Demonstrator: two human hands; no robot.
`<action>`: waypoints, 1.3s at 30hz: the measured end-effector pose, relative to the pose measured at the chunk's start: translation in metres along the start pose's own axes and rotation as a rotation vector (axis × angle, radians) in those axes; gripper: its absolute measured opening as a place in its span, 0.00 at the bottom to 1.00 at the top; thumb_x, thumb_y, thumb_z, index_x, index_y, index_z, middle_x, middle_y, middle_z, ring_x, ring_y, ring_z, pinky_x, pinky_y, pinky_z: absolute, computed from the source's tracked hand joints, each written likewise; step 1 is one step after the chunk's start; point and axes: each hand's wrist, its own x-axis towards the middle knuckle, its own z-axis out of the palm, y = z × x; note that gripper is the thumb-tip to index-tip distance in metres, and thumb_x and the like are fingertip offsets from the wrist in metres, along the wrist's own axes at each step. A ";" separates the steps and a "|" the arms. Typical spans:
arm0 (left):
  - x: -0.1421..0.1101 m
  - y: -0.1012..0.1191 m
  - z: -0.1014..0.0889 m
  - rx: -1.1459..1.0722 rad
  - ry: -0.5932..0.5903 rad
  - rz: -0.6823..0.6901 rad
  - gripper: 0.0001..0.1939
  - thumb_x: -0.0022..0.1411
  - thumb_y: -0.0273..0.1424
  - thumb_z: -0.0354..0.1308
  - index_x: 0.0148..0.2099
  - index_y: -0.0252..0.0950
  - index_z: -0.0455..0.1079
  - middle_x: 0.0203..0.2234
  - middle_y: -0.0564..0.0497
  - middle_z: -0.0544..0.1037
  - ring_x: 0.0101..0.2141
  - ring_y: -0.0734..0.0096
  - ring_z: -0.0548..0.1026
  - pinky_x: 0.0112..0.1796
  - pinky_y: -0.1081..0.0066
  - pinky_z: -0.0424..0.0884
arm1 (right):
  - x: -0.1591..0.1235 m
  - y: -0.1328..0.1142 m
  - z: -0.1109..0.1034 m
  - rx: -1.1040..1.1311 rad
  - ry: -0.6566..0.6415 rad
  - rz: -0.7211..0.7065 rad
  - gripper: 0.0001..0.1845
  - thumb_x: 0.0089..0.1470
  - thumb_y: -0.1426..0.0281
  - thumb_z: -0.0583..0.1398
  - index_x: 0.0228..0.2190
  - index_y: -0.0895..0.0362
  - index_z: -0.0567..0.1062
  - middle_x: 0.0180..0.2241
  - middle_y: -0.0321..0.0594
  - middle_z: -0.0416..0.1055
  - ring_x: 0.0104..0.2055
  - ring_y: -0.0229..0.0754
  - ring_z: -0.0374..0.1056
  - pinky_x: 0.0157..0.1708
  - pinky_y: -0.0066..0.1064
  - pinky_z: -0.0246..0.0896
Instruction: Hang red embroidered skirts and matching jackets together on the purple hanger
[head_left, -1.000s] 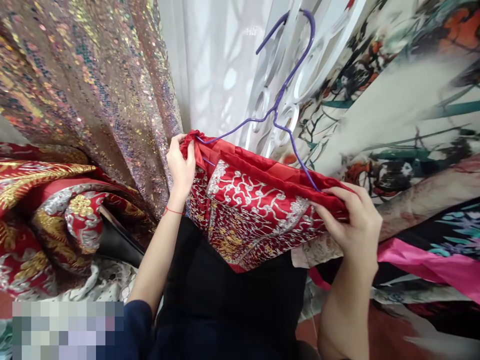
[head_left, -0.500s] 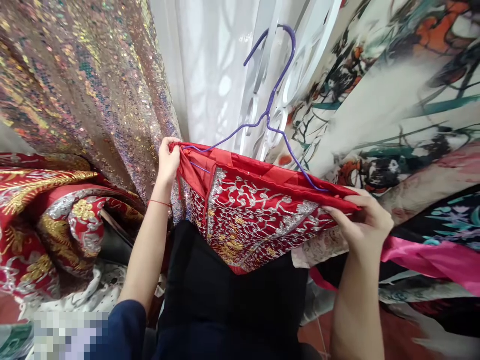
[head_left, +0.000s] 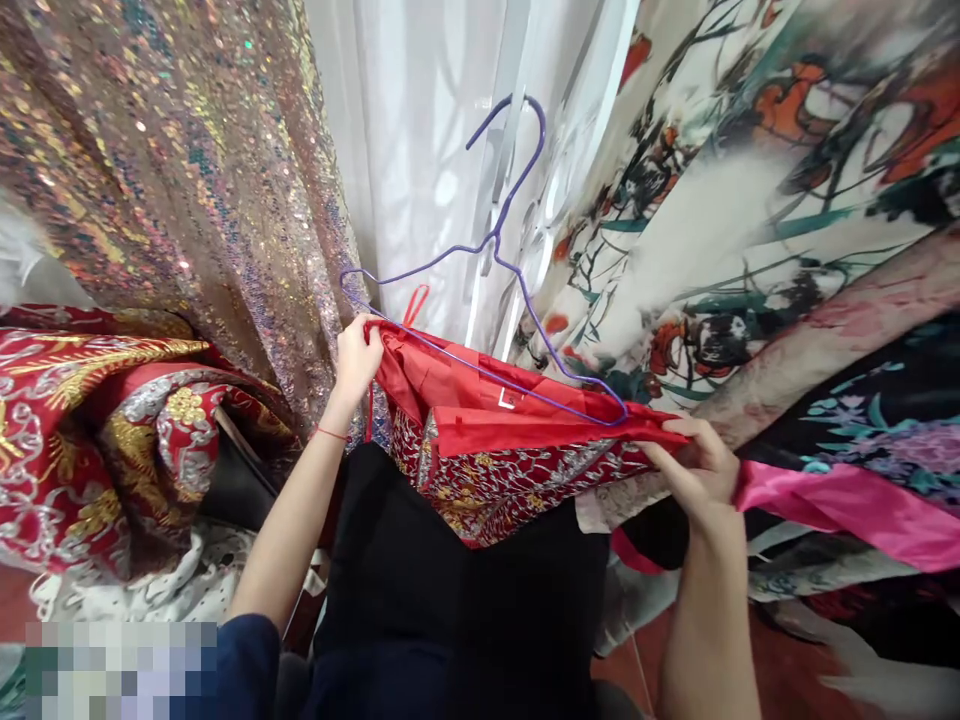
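A red garment with silver and gold embroidery is stretched between my hands, its smooth red lining turned up and a small white label showing inside. My left hand is closed on its left top corner. On the right corner, my right hand pinches the edge between thumb and fingers. A purple hanger stands above the opening. Its left end is clear of the cloth, while its lower bar slants across the lining to the right end, near my right hand. A thin red loop sticks up behind the left edge.
Sequined fabric hangs at left, above a heap of red embroidered clothing. White curtain cloth and a white openwork frame are behind the hanger. Floral printed fabric and a pink strip lie at right.
The hanger's left end has come out of the garment. The hanger sits further left. More lining shows, the front edge has folded down, and both hands have shifted slightly.
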 end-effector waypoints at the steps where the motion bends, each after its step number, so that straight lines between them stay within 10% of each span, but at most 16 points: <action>1: -0.008 0.007 -0.003 0.146 0.024 0.089 0.12 0.62 0.26 0.51 0.43 0.37 0.74 0.40 0.44 0.81 0.42 0.60 0.78 0.50 0.63 0.70 | -0.006 -0.004 -0.002 -0.021 -0.010 0.013 0.16 0.45 0.59 0.69 0.27 0.53 0.69 0.30 0.38 0.73 0.31 0.42 0.70 0.31 0.34 0.67; 9: -0.073 0.027 -0.028 0.493 0.002 0.402 0.22 0.66 0.25 0.44 0.54 0.39 0.75 0.44 0.43 0.79 0.42 0.60 0.78 0.45 0.66 0.71 | -0.043 -0.068 0.011 -0.234 0.054 0.180 0.18 0.48 0.56 0.66 0.32 0.53 0.67 0.30 0.34 0.70 0.30 0.40 0.69 0.34 0.32 0.65; 13: -0.103 0.030 -0.048 0.548 -0.121 0.331 0.24 0.63 0.24 0.45 0.59 0.37 0.70 0.46 0.42 0.78 0.45 0.58 0.78 0.45 0.64 0.72 | -0.055 -0.078 0.021 -0.283 -0.074 0.248 0.28 0.43 0.51 0.67 0.41 0.54 0.70 0.31 0.38 0.75 0.31 0.46 0.73 0.36 0.36 0.67; 19: -0.165 0.070 -0.088 0.909 -0.883 0.008 0.29 0.60 0.51 0.55 0.54 0.34 0.70 0.45 0.35 0.81 0.48 0.42 0.78 0.49 0.52 0.72 | -0.094 -0.105 0.043 -0.285 -0.082 0.369 0.23 0.45 0.47 0.61 0.29 0.55 0.75 0.25 0.44 0.77 0.29 0.51 0.74 0.35 0.39 0.68; 25: -0.228 0.096 -0.039 0.769 -0.780 0.311 0.57 0.53 0.53 0.62 0.72 0.21 0.47 0.67 0.22 0.57 0.65 0.37 0.61 0.60 0.47 0.62 | -0.085 -0.171 0.084 -0.179 -0.168 0.160 0.10 0.52 0.60 0.60 0.31 0.53 0.73 0.27 0.39 0.77 0.29 0.45 0.74 0.33 0.33 0.66; 29: -0.190 0.086 -0.028 0.874 -0.758 0.089 0.36 0.57 0.32 0.58 0.67 0.26 0.59 0.52 0.29 0.76 0.51 0.44 0.77 0.49 0.55 0.72 | -0.058 -0.194 0.095 -0.173 -0.114 0.045 0.06 0.51 0.63 0.60 0.31 0.52 0.72 0.26 0.37 0.76 0.28 0.44 0.72 0.32 0.32 0.65; 34: -0.101 0.080 -0.064 0.825 -0.915 0.053 0.09 0.53 0.27 0.55 0.33 0.33 0.77 0.33 0.42 0.83 0.37 0.55 0.81 0.37 0.67 0.74 | -0.036 -0.214 0.093 0.031 -0.071 0.041 0.08 0.48 0.64 0.65 0.30 0.53 0.72 0.27 0.34 0.73 0.27 0.40 0.69 0.32 0.31 0.65; 39: -0.052 0.099 -0.093 0.647 -0.860 0.130 0.12 0.52 0.25 0.50 0.31 0.33 0.76 0.32 0.47 0.82 0.37 0.60 0.79 0.37 0.68 0.74 | -0.020 -0.218 0.097 0.555 -0.864 0.047 0.31 0.45 0.47 0.68 0.43 0.53 0.72 0.30 0.35 0.74 0.25 0.40 0.70 0.26 0.31 0.66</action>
